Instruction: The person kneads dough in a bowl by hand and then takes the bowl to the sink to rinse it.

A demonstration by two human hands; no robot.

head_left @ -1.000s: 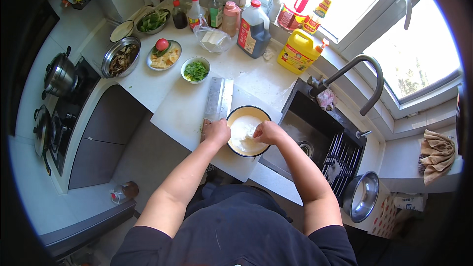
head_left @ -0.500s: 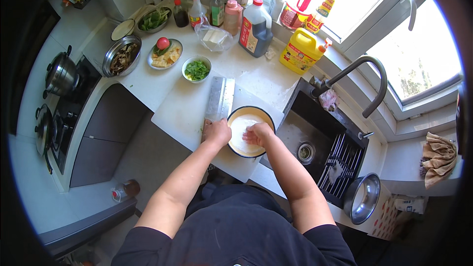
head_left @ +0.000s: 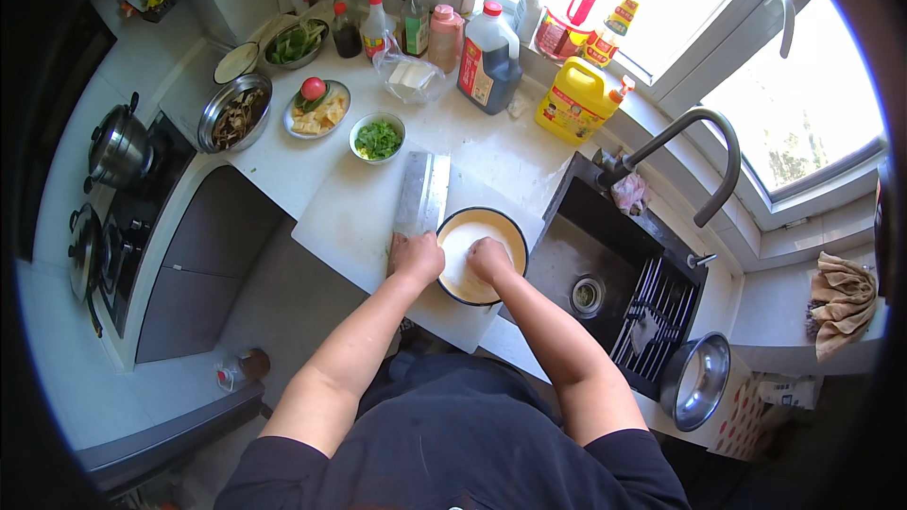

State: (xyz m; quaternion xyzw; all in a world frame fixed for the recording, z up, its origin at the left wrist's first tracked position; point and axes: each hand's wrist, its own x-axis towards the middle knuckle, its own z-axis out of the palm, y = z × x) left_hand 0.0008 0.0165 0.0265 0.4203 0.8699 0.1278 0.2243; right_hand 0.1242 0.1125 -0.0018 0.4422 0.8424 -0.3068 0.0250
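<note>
Both hands are at the dark-rimmed bowl (head_left: 511, 230): the left hand (head_left: 417, 258) curled against its left rim, gripping or not I can't tell; the right hand (head_left: 489, 261), bunched narrow, sits inside among white contents (head_left: 457, 250), fingertips hidden. The bowl rests on the cutting board (head_left: 340, 217). Just beyond the left, the cleaver (head_left: 422, 194) lies lengthwise away; farther off, greens (head_left: 378, 140).

Board (head_left: 340, 217) on white counter (head_left: 484, 146); cleaver (head_left: 422, 195), bowl (head_left: 511, 232) atop.
</note>
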